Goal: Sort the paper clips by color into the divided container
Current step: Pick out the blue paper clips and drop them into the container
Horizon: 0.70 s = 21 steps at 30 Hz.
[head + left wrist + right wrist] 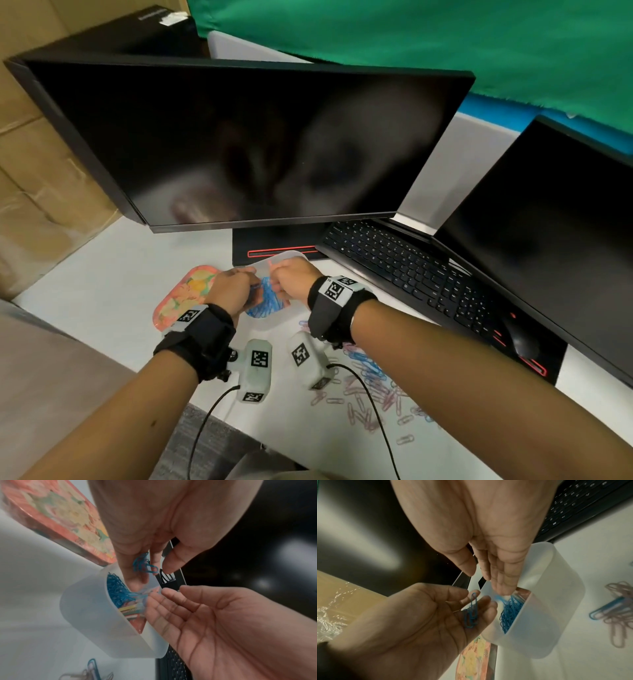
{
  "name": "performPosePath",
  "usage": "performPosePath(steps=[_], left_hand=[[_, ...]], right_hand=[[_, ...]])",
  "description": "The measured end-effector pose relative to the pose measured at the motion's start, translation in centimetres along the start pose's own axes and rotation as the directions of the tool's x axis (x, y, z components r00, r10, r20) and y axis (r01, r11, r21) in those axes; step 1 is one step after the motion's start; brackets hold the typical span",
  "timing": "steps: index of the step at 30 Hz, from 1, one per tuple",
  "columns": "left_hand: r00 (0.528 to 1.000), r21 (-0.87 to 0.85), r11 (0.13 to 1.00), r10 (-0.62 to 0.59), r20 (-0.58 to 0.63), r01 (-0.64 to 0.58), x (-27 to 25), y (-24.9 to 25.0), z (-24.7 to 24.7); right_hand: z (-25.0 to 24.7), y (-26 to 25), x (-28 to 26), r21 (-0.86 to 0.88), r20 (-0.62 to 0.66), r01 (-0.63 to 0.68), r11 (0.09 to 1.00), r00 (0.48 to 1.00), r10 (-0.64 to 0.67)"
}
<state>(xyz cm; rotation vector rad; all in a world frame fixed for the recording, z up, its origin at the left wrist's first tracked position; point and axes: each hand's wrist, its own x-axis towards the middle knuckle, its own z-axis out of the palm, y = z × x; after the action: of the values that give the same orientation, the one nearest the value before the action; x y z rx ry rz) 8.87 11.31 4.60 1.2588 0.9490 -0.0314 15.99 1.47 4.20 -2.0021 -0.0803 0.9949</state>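
Note:
A translucent white divided container stands on the desk under both hands. One compartment holds a heap of blue paper clips; another shows yellow and red ones. My left hand is cupped beside the rim, fingers curled round several blue clips. My right hand has straight fingers, tips just above the blue heap, holding nothing. A blurred blue clip shows just under those fingertips. Loose pink, blue and pale clips lie on the desk under my right forearm.
A floral orange lid lies left of the container. Close behind it are the monitor's base and a big dark monitor. A black keyboard, a mouse and a second screen fill the right.

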Motion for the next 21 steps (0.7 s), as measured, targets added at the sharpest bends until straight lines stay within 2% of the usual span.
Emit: performPosePath(steps=[3, 7, 10, 12, 14, 17, 21], left_hand=[[0.999, 0.056, 0.998, 0.034, -0.012, -0.033, 0.1, -0.1, 0.3], [0.993, 0.226, 0.969, 0.113, -0.03, -0.103, 0.5, -0.4, 0.8], [0.966, 0.382, 0.888, 0.251, 0.068, -0.257, -0.3, -0.9, 1.5], [0.92, 0.437, 0.81, 0.326, 0.22, -0.391, -1.1, -1.5, 1.9], [0.864, 0.524, 0.69, 0.35, 0.363, -0.5, -1.6, -2.4, 2.5], [0.794, 0.645, 0.467, 0.295, 0.531, -0.605, -2.5, -4.0, 3.4], [0.739, 0.688, 0.277, 0.167, 0.653, -0.671, -3.3, -7.0, 4.3]], right_hand=[[-0.5, 0.4, -0.4, 0.004, -0.009, 0.034, 0.999, 0.999, -0.034], [-2.5, 1.6, -1.9, 0.03, -0.051, 0.099, 0.995, 0.994, -0.097], [-4.8, 4.1, -3.8, 0.099, -0.079, 0.1, 0.99, 0.993, -0.092], [-6.2, 6.6, -4.6, 0.033, -0.128, 0.084, 0.996, 0.989, -0.08], [-7.4, 9.1, -5.3, -0.086, -0.173, 0.05, 0.995, 0.983, -0.064], [-8.6, 12.5, -6.5, -0.284, -0.196, 0.022, 0.958, 0.977, -0.08], [-8.5, 16.0, -7.8, -0.361, -0.148, 0.051, 0.931, 0.983, -0.111]])
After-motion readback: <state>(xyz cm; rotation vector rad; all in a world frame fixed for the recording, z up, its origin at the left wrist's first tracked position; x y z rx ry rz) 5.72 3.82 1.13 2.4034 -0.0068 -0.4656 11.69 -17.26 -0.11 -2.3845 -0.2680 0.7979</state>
